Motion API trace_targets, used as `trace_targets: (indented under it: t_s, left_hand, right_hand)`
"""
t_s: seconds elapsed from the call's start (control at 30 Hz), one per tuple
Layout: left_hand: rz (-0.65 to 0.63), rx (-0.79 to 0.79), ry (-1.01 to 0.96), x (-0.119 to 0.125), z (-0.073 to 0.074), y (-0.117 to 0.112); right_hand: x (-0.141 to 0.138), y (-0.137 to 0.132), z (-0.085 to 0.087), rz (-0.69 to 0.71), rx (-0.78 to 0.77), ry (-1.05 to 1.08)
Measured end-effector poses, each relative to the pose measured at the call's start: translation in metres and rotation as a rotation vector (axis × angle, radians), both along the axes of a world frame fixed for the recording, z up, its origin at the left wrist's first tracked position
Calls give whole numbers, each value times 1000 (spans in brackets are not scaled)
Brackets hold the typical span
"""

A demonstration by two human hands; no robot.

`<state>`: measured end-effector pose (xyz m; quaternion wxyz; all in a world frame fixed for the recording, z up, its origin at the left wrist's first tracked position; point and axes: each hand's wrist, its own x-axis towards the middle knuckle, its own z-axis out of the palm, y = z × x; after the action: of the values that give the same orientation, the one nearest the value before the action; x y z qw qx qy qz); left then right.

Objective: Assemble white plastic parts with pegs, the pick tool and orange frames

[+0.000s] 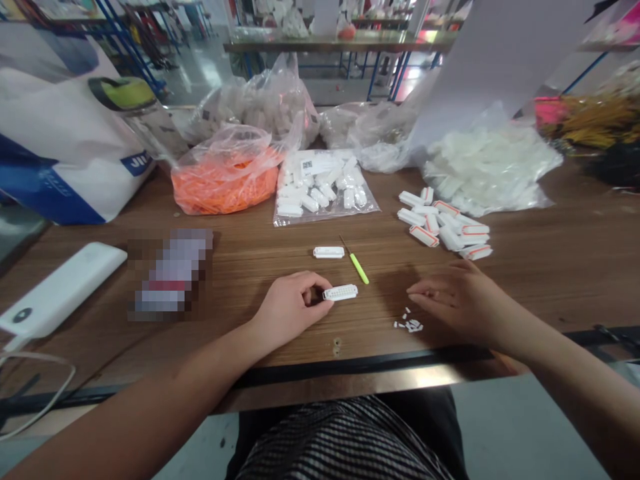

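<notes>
My left hand (293, 307) pinches the left end of a white connector housing (343, 293) with rows of small holes, just over the wooden table. My right hand (457, 300) is closed, thumb and fingertips together; what they hold, if anything, is too small to make out. Below and left of its fingertips lies a small heap of tiny white plugs (413, 326). Beyond the held housing, a second white connector housing (329, 252) rests on the table. Beside that one lies a thin pick with a yellow-green handle (359, 269).
White housings with orange strips (450, 227) are piled at the right. Behind stand bags of orange parts (225, 177), white housings (325, 183) and translucent pieces (487, 163). A white power bank (63, 290) with a cable and a blurred item (173, 273) lie left.
</notes>
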<state>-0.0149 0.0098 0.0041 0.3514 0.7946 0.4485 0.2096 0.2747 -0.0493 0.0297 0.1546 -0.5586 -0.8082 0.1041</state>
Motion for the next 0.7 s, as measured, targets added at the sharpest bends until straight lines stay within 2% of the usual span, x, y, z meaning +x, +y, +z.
trace_targets:
  t_s: [0.13, 0.27, 0.43, 0.7]
  left_hand:
    - [-3, 12, 10, 0, 0, 0]
    - [-7, 19, 8, 0, 1, 0]
    - [-4, 14, 2, 0, 0, 0]
    - [-11, 29, -6, -1, -1, 1]
  right_hand:
    - [-2, -8, -1, 38, -138, -118]
    - [-7, -10, -6, 56, -61, -196]
    - [-2, -6, -6, 155, -14, -228]
    - [8, -12, -9, 61, -42, -141]
